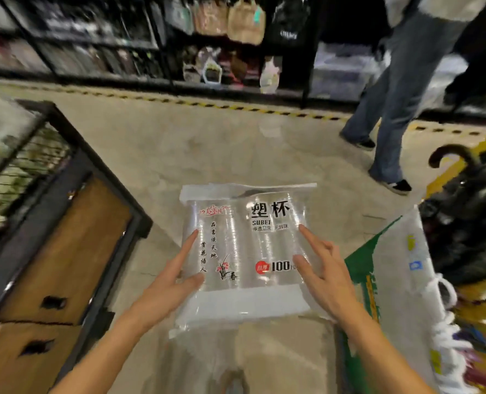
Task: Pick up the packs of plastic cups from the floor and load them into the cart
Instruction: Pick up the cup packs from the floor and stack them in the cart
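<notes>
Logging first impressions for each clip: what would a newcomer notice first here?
A clear pack of plastic cups fills the centre, held above the floor at its side edges by the left hand and right hand. A black-framed cart with wooden panels stands at left, and a passer-by's legs are at the upper right.

clear pack of plastic cups (pixel 244 251), black and red print, face up, held above floor

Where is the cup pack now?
The cup pack is centre of the head view, held between left hand and right hand, left of the white bag.
</notes>
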Demonstrator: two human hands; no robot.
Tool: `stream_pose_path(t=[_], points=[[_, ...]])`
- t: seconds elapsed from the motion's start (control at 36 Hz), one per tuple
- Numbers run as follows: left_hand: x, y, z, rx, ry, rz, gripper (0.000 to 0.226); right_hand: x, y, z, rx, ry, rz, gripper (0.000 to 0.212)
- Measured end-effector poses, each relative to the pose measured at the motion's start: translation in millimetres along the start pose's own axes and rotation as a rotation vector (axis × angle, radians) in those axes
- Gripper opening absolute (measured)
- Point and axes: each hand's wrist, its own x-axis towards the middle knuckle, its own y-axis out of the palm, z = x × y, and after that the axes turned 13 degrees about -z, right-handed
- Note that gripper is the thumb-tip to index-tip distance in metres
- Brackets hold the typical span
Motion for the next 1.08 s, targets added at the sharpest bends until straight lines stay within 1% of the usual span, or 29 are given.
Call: stream_pose_path(t=[0.11,0.17,0.25,0.39,0.56,0.67,0.81,0.97,1.08], points=[[-32.0,-76.3,-62.1,-0.018,0.074,-0.117,0.073,16.9,-33.1,101.1,0.039,-0.134,0.052,0.056],[-47.8,-108.7,-83.1,-0.007,0.101,-0.181,0.072,22.9,-43.3,145.2,0.077,-0.206,0.061,0.057],[-70.3,-147.1,-104.8,-0.022,0.107,-0.327,0.071,33.8,-48.7,199.4,0.1,-0.305,0.109,0.058],[-129.4,-183.8,-124.7,-0.017,0.106,-0.562,0.068,42.7,-42.3,271.3,0.128,-0.488,0.241,0.057],[-219.4,-207.0,-118.3,-0.008,-0.01,-0.808,0.074,18.1,-8.6,336.6,0.164,-0.652,0.438,0.058],[-286.8,-215.8,-107.9,-0.015,-0.124,-0.948,0.071,-24.8,14.7,375.4,0.21,-0.774,0.579,0.057],[-380.7,-219.3,-88.3,-0.013,-0.248,-1.113,0.073,-95.4,47.2,416.9,0.238,-0.839,0.791,0.058],[-501.1,-212.5,-59.8,-0.059,-0.379,-1.341,0.072,-210.2,78.0,461.9,0.292,-0.988,1.034,0.056],[-587.1,-207.4,-35.8,-0.114,-0.437,-1.466,0.072,-300.0,101.1,488.0,0.324,-1.086,1.144,0.056]])
